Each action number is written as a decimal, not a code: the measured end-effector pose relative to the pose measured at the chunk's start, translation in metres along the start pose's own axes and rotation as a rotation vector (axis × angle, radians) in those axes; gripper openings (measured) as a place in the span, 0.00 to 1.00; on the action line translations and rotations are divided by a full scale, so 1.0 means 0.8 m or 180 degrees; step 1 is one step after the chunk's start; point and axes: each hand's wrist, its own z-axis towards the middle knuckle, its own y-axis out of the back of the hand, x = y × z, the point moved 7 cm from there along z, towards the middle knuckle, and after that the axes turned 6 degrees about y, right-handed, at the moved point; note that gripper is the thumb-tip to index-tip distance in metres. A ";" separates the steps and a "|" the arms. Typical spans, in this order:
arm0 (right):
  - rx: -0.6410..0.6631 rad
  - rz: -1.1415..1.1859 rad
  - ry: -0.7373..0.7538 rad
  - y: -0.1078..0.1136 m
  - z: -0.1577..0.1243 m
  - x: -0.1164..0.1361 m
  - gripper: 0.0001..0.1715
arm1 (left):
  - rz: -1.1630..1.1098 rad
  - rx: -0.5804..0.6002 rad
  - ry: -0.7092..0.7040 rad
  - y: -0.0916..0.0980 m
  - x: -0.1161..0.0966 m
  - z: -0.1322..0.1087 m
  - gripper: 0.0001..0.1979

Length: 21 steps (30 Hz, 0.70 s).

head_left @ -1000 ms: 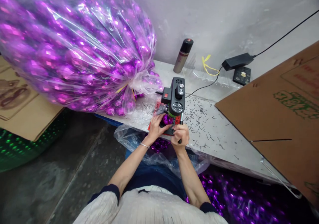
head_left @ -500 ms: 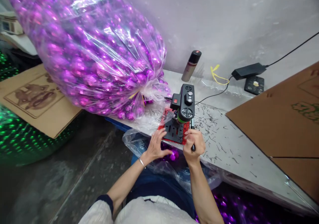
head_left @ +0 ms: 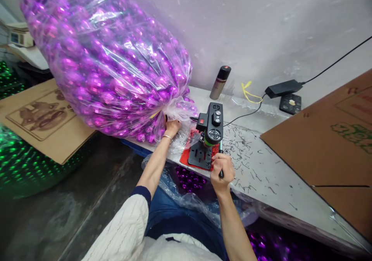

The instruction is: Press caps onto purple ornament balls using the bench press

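One black upright device (head_left: 213,126) stands on a pale bench (head_left: 267,166), just beyond and left of my right hand (head_left: 226,167), its fingers closed around the black end of the lever (head_left: 221,174); I count two round vents (head_left: 215,134), silver buttons (head_left: 217,118), a red switch (head_left: 201,121) and a slotted dark base plate (head_left: 197,157) on a red sheet (head_left: 185,158). One large clear bag (head_left: 116,65) of glossy, faceted purple baubles (head_left: 107,97) lies left of the device, its gathered neck (head_left: 177,108) at my left hand (head_left: 173,127), whose fingertips are hidden, so I cannot tell whether they hold anything.
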 end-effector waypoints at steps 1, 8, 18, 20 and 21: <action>-0.0004 0.0001 0.0003 0.000 0.000 0.000 0.15 | -0.0108 0.0003 -0.0015 0.002 0.001 -0.010 0.15; 0.0002 -0.0001 -0.0045 0.001 0.002 -0.001 0.14 | -0.4416 0.1173 0.1053 -0.025 0.053 -0.128 0.24; -0.0037 -0.0119 -0.0022 0.004 0.009 -0.004 0.13 | -0.5730 0.2187 0.1969 -0.042 0.033 -0.213 0.14; -0.0024 -0.0164 -0.0021 0.004 0.011 -0.004 0.13 | -0.5814 0.2310 0.2036 -0.043 0.027 -0.216 0.17; -0.0016 -0.0182 -0.0024 0.004 0.011 -0.004 0.14 | -0.5798 0.2340 0.2019 -0.044 0.026 -0.217 0.17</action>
